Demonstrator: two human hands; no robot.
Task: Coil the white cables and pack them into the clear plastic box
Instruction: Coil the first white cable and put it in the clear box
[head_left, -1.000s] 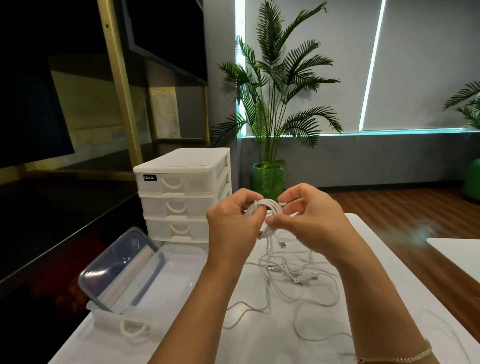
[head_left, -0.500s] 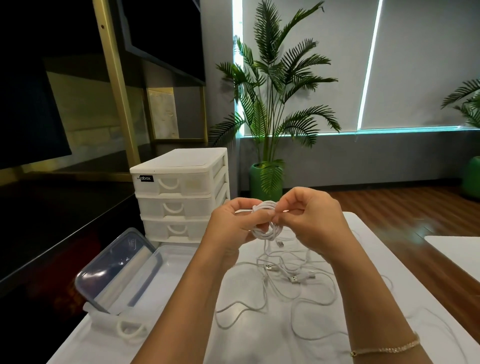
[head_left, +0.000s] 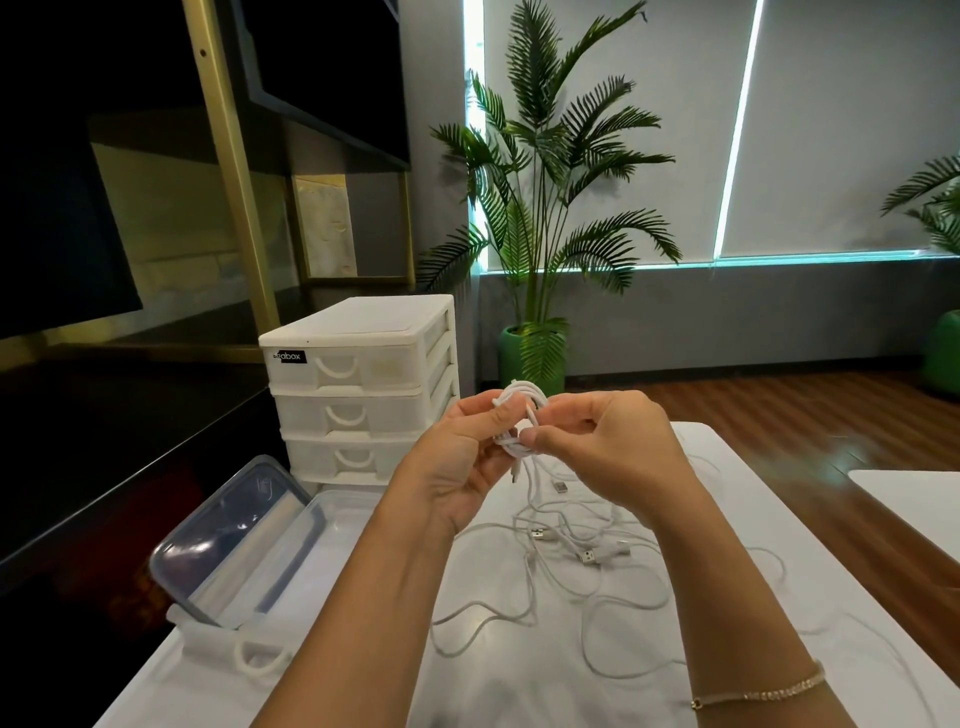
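Note:
A small coil of white cable (head_left: 521, 415) is held up above the white table (head_left: 519, 686). My left hand (head_left: 465, 462) grips the coil from the left, thumb across its loops. My right hand (head_left: 605, 447) pinches the cable's end at the coil's middle. A short tail with a plug hangs below the coil. Several loose white cables (head_left: 571, 551) lie tangled on the table under my hands. The clear plastic box (head_left: 332, 525) sits open at the left, partly hidden by my left forearm.
The box's clear lid (head_left: 228, 535) leans at its left side. A white three-drawer unit (head_left: 363, 384) stands behind the box. A loose white drawer (head_left: 234, 649) lies near the table's left edge. A potted palm (head_left: 540, 218) stands beyond the table.
My left hand has turned palm-up around the coil. My right hand has shifted from wrapping over the top to pinching the cable end at the coil's middle.

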